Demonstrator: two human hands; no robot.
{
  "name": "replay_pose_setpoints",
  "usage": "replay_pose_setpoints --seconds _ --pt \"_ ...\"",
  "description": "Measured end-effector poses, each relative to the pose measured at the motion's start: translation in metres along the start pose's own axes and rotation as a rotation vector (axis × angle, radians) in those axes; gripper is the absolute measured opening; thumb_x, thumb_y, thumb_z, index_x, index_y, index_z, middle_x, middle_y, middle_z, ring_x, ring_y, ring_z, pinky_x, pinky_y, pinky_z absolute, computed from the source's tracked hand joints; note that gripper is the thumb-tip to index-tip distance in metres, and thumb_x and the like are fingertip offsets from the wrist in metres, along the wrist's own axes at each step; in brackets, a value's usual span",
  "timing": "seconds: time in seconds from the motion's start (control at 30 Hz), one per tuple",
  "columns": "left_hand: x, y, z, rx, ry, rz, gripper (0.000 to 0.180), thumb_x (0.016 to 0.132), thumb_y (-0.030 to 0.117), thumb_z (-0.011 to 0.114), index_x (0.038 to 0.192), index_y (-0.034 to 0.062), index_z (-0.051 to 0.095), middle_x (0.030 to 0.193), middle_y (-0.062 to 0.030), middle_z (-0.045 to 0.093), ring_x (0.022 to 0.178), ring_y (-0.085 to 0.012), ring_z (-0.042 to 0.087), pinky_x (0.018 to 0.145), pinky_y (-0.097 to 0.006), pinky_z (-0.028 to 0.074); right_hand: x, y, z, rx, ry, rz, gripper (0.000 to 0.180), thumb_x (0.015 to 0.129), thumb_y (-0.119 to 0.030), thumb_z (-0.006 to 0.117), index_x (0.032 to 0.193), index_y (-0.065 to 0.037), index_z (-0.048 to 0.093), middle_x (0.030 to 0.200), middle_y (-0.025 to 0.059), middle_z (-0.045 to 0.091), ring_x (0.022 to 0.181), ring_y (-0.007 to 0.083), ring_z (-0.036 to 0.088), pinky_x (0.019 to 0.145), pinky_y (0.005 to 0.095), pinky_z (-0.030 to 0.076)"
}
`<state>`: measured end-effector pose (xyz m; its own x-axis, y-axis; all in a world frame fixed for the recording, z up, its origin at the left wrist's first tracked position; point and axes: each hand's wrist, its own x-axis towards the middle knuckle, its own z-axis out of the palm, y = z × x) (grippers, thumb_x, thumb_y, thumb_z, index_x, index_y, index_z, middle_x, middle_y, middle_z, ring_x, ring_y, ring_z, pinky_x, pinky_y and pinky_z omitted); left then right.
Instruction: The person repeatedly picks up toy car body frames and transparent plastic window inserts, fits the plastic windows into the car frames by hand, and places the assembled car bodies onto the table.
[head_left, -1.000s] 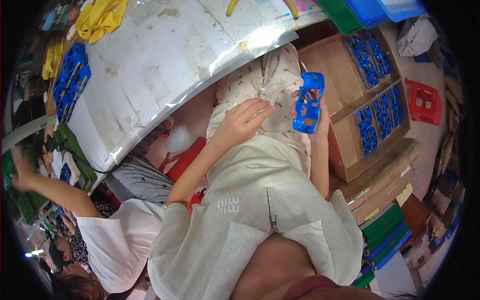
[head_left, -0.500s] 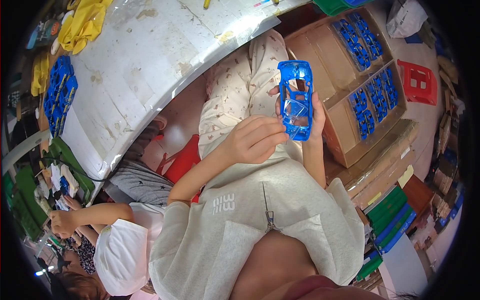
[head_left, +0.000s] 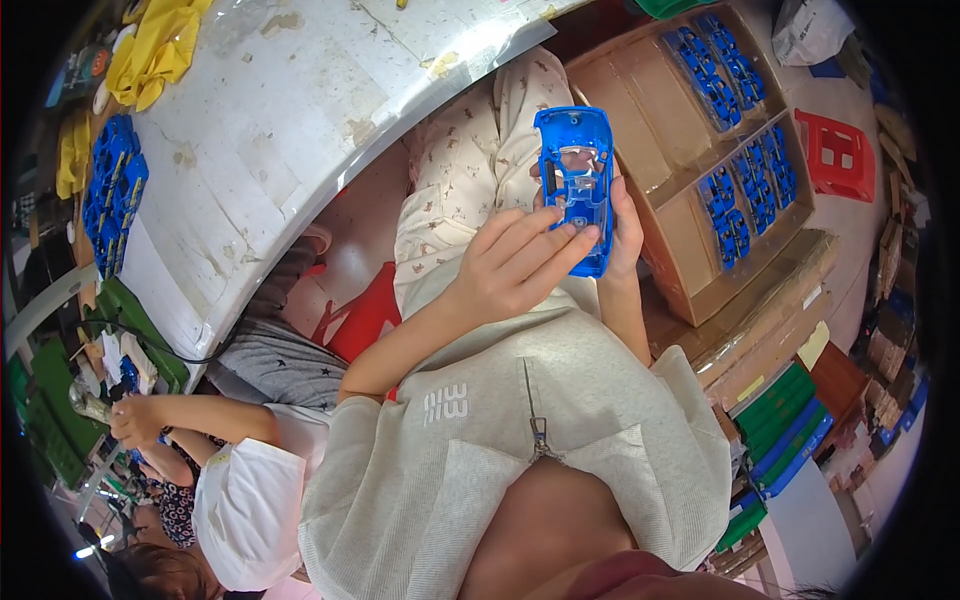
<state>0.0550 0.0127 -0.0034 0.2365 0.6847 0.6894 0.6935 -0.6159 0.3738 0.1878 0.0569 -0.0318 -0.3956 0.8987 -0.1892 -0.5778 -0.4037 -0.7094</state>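
Note:
A glossy blue toy car body (head_left: 575,127) with open window gaps is held upright over my lap. My right hand (head_left: 627,232) grips it from beneath and along its right side, with the thumb on the edge. My left hand (head_left: 512,262) is laid over the near end, its fingertips pressed against the body. A clear plastic window piece (head_left: 580,183) shows in the middle of the body. How far it sits in is hard to make out, and my left fingers hide the near part.
To the right, a divided cardboard box (head_left: 640,120) holds several rows of blue car parts. A red plastic stool (head_left: 838,155) stands beyond it. A worn white table (head_left: 300,120) spans the upper left, with blue parts (head_left: 117,190) at its edge. A co-worker (head_left: 250,500) sits at lower left.
The clear window piece, pinched in my left fingers before, is now down in the car body. My left fingers press over the near end. The body has shifted slightly left and up.

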Motion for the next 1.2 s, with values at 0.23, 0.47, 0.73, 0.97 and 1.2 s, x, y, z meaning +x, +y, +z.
replay_pose_setpoints --seconds 0.23,0.47,0.73,0.97,1.2 --pt "0.007 0.004 -0.007 -0.013 -0.335 -0.261 0.050 0.067 0.036 0.062 0.110 0.0105 0.057 0.119 0.0037 0.052 0.084 -0.0203 0.042 0.077 -0.033 0.031 -0.001 0.000 -0.001 0.046 -0.049 0.003 0.046 0.090 -0.037 0.039 0.123 -0.005 0.030 0.120 0.0168 0.044 0.104 0.0250 0.051 0.092 0.0375 0.040" --pt "0.006 -0.011 0.000 -0.358 0.257 -0.524 0.030 0.064 0.004 0.066 0.088 0.0027 0.049 0.085 -0.0117 0.050 0.081 -0.0216 0.045 0.070 -0.031 0.037 -0.003 -0.009 0.016 0.076 -0.092 0.052 0.050 0.089 -0.041 0.041 0.123 -0.008 0.026 0.116 0.0187 0.046 0.092 0.0264 0.058 0.062 0.0355 0.053" --pt "0.024 -0.027 0.003 -0.569 -0.096 -0.818 0.013 0.083 0.010 0.054 0.091 0.0001 0.052 0.085 -0.0064 0.052 0.074 -0.0126 0.049 0.063 -0.027 0.041 -0.007 -0.009 0.025 -0.091 -0.041 0.016 0.051 0.083 -0.032 0.052 0.120 -0.005 0.028 0.109 0.0139 0.048 0.080 0.0186 0.058 0.063 0.0293 0.051" --pt "0.022 -0.025 0.010 -0.377 -0.065 -0.753 0.018 0.077 0.005 0.053 0.088 -0.0056 0.045 0.078 -0.0181 0.046 0.075 -0.0309 0.046 0.067 -0.038 0.037 0.001 -0.009 0.031 -0.880 0.152 -0.165 0.009 0.085 -0.005 0.047 0.092 0.000 0.043 0.073 0.0080 0.055 0.066 0.0110 0.054 0.058 0.0241 0.045" --pt "0.016 -0.024 0.012 -0.485 -0.043 -0.775 0.021 0.079 0.004 0.053 0.093 -0.0065 0.042 0.079 -0.0206 0.048 0.073 -0.0336 0.049 0.065 -0.041 0.038 0.003 -0.006 0.034 -0.928 0.217 -0.173 0.006 0.086 -0.005 0.045 0.087 -0.001 0.041 0.072 0.0092 0.053 0.059 0.0114 0.053 0.049 0.0262 0.044"
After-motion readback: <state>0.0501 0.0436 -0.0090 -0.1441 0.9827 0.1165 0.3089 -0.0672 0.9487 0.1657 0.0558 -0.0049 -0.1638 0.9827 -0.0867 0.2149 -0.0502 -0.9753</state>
